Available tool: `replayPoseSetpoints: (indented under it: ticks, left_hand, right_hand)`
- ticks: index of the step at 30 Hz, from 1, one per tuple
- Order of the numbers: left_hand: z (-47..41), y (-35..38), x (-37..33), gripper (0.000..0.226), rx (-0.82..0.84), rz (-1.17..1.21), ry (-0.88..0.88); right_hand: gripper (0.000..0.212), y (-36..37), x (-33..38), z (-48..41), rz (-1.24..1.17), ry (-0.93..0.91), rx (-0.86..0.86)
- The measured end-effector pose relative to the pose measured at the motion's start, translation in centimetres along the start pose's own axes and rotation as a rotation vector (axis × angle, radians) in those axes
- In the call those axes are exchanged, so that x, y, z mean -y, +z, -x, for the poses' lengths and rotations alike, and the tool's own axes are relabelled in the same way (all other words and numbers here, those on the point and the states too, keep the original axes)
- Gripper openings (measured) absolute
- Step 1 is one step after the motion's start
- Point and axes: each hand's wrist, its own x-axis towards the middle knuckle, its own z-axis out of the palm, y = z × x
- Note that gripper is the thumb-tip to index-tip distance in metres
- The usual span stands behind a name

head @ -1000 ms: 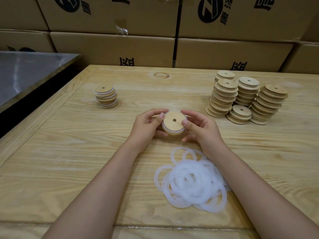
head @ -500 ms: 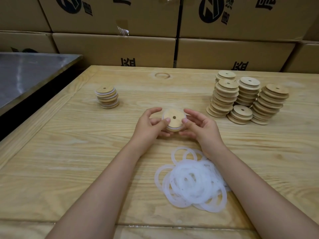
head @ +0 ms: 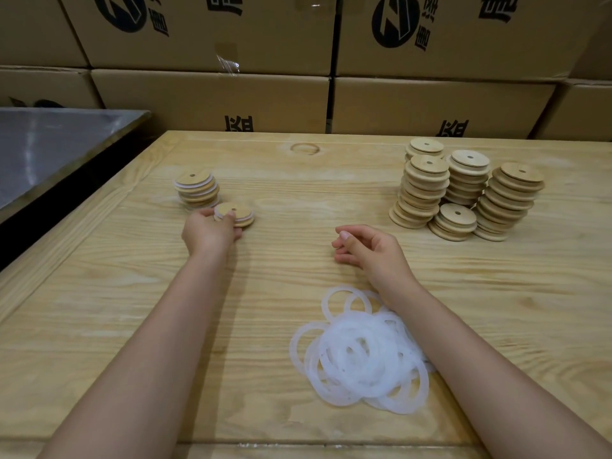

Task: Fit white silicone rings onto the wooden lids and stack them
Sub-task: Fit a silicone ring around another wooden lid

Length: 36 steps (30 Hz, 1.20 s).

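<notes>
Pinching the ringed lid (head: 235, 216) by its near edge, my left hand (head: 208, 231) holds it just short of the finished stack (head: 196, 188), I judge for placing on top (fingers low, top face clear). My right hand (head: 367, 248) hangs loosely curled and empty, with the loose rings (head: 361, 352) just behind its wrist.

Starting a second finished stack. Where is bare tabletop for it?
Bare table runs between the finished stack and the plain lid stacks, beyond the right hand; also left of the ring pile. Crowded around the left hand and its ringed lid.

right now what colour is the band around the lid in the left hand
White, wrapped round the pale wooden lid; the head view shows it best.
</notes>
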Motion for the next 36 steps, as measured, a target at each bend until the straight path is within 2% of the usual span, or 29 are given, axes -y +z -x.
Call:
replayPoseSetpoints:
  ticks: [3,6,10,15,19,22,25,28,30,32,34,36]
  left_hand:
    - [-0.7,-0.2,0.1,0.04,-0.04,-0.214,0.087]
    - [-0.9,-0.2,-0.1,0.028,-0.012,-0.309,0.135]
    - [-1.2,-0.1,-0.4,0.044,-0.022,-0.468,0.191]
    - [-1.6,0.4,-0.6,0.029,-0.083,-0.457,0.147]
    - [-1.6,0.5,-0.7,0.042,-0.095,-0.467,0.107]
    - [-0.9,0.4,-0.3,0.036,-0.072,-0.43,0.135]
    - [1.0,0.6,0.4,0.031,-0.042,-0.48,0.253]
    - [3.7,1.0,1.6,0.027,0.067,-0.607,0.434]
    - [5.2,1.2,2.4,0.023,0.137,-0.667,0.54]
    - [6.4,1.5,2.7,0.019,0.224,-0.643,0.59]
    - [7.2,1.8,2.8,0.017,0.321,-0.627,0.644]
    - [7.6,1.9,2.9,0.016,0.387,-0.656,0.689]
  right_hand:
    - [0.015,0.0,0.0,0.0,0.003,-0.003,0.01]
    - [0.016,0.0,0.0,0.0,0.01,-0.001,0.01]
    - [0.014,0.0,-0.1,0.0,0.017,0.002,0.013]
    - [0.016,-0.1,0.0,0.1,0.028,-0.001,0.015]
    - [0.015,0.0,0.1,0.2,0.056,-0.003,0.017]
    - [0.015,0.0,0.2,0.3,0.063,0.0,0.008]
    - [0.015,-0.1,0.4,0.4,0.047,-0.001,-0.002]
    - [0.015,-0.3,0.6,0.5,0.067,-0.012,-0.023]
    - [0.018,-1.2,0.9,0.3,0.165,-0.039,-0.119]
    - [0.019,-2.9,1.4,-0.1,0.323,-0.099,-0.312]
    - [0.017,-5.2,1.8,-0.4,0.554,-0.168,-0.517]
    - [0.028,-7.4,1.7,-0.8,0.817,-0.17,-0.65]
